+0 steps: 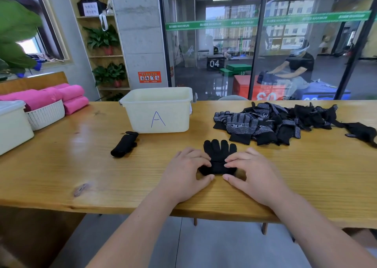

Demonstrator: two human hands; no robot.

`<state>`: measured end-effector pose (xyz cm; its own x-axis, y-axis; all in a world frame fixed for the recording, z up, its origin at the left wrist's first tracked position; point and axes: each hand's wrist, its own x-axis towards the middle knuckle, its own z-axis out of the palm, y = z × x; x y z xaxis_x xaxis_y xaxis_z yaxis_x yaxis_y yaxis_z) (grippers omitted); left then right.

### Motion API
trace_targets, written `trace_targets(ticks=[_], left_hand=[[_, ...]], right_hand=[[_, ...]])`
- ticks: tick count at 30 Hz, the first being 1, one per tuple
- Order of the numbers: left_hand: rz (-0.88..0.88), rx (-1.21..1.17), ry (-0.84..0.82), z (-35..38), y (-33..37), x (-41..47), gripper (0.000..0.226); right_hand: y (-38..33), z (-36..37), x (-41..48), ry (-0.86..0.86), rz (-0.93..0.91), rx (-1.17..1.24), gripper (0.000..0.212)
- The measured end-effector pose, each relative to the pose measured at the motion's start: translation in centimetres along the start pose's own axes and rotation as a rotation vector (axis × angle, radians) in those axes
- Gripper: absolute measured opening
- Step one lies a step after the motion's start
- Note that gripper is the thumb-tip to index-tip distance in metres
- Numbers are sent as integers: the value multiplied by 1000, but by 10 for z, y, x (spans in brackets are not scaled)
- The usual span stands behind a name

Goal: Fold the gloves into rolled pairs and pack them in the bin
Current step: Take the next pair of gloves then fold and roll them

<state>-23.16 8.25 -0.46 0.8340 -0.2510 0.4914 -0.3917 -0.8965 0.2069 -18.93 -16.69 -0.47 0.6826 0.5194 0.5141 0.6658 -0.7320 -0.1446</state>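
Wooden counter, near edge: the left hand and right hand curl their fingers over the rolled cuff end of a black glove pair, thumbs behind it, while its fingers lie flat and unrolled. One rolled pair lies just left of the bin marked A, not yet packed. A large pile of loose gloves waits on the right, so I judge the job barely begun. What the bin holds cannot be seen.
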Motion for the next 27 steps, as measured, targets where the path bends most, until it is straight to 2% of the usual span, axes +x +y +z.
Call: trace_targets(ticks=[9, 14, 19, 21, 23, 27], left_hand=[[-137, -103, 2, -7, 5, -1, 29], [-197, -260, 6, -6, 3, -1, 30], [-263, -373, 2, -5, -3, -1, 22], [-256, -364, 8, -3, -3, 1, 20], [-205, -291, 35, -1, -1, 2, 17], [-33, -104, 123, 3, 1, 1, 8]], right_hand=[[0, -2, 1, -10, 78, 113, 27], [2, -4, 1, 15, 203, 330, 21], [4, -6, 2, -41, 245, 606, 20], [4, -4, 4, -31, 250, 586, 20], [4, -3, 4, 11, 247, 468, 22], [1, -1, 0, 85, 94, 210, 21]])
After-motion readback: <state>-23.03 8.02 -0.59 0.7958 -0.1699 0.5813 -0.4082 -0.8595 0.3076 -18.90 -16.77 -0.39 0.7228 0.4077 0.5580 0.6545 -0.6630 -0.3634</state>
